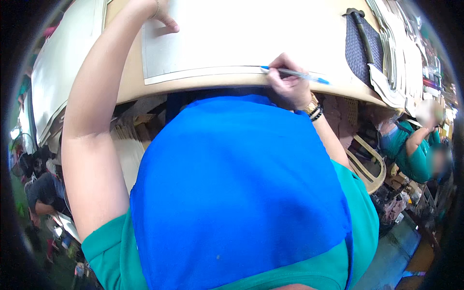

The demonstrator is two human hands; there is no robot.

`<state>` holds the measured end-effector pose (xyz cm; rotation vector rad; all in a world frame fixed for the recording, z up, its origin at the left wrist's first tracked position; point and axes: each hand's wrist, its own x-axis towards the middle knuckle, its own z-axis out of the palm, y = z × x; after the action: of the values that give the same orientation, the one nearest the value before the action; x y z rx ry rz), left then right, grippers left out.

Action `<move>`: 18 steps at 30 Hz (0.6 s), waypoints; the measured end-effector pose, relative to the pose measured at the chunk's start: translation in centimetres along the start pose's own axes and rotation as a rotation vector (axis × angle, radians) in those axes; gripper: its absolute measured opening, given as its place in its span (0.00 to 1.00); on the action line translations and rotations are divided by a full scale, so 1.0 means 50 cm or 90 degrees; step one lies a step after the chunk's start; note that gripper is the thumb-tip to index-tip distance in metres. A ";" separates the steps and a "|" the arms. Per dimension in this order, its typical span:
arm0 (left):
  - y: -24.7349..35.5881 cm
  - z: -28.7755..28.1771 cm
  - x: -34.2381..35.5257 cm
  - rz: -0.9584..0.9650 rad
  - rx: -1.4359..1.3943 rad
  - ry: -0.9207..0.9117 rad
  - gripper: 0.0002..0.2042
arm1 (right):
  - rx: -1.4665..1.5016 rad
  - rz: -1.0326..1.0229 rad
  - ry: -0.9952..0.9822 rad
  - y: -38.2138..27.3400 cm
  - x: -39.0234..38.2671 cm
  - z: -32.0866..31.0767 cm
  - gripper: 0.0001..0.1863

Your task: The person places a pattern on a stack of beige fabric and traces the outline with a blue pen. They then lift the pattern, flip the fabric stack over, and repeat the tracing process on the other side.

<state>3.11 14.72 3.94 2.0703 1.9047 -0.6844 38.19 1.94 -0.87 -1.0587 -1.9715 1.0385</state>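
Note:
A large white sheet (pixel 232 38) covers the table in front of me. My right hand (pixel 289 84) is closed in a writing grip on a clear ballpoint pen (pixel 304 76) with blue ends. The pen's tip is at the dark line running along the sheet's near border. At the far left of the sheet, my left hand (pixel 163 15) rests on its surface with the thumb stretched out. The upper frame edge cuts off part of that hand, and nothing shows in it.
The tan table edge (pixel 193 89) curves just before my body. On the right lie a dark patterned piece (pixel 355 50), a dark-handled tool (pixel 362 36) and stacked sheets (pixel 394 53). Another white sheet (pixel 60 63) lies left. A plastic chair (pixel 369 169) and a person in green (pixel 413 154) are at right.

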 end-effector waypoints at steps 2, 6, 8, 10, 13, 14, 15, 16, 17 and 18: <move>0.004 0.001 -0.004 0.003 -0.017 -0.023 0.60 | 0.108 0.043 0.040 0.034 -0.016 -0.049 0.01; -0.011 0.033 -0.009 -0.047 0.002 0.087 0.59 | 0.099 0.003 0.176 0.088 -0.051 -0.153 0.02; 0.008 0.029 -0.021 -0.070 -0.025 0.087 0.59 | 0.060 0.021 0.195 0.097 -0.066 -0.181 0.03; 0.019 0.021 -0.020 -0.074 -0.044 0.086 0.59 | 0.026 0.025 0.194 0.108 -0.076 -0.191 0.03; 0.011 0.024 -0.012 -0.062 -0.066 0.097 0.58 | -0.015 0.009 0.197 0.109 -0.080 -0.189 0.03; 0.008 0.025 -0.009 -0.060 -0.056 0.092 0.59 | -0.026 -0.009 0.194 0.109 -0.079 -0.188 0.03; 0.006 0.025 -0.007 -0.058 -0.046 0.088 0.60 | -0.046 -0.011 0.198 0.109 -0.078 -0.188 0.03; 0.004 0.027 -0.006 -0.057 -0.037 0.083 0.61 | -0.058 -0.010 0.188 0.104 -0.076 -0.188 0.02; 0.002 0.030 -0.005 -0.062 -0.030 0.087 0.61 | -0.069 -0.010 0.178 0.095 -0.073 -0.190 0.02; 0.000 0.035 -0.003 -0.068 -0.024 0.092 0.61 | -0.080 -0.010 0.167 0.090 -0.071 -0.189 0.02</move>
<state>2.80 13.73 2.53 2.0579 2.1023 -0.5302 49.14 3.57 -0.98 -1.1812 -1.8462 0.7327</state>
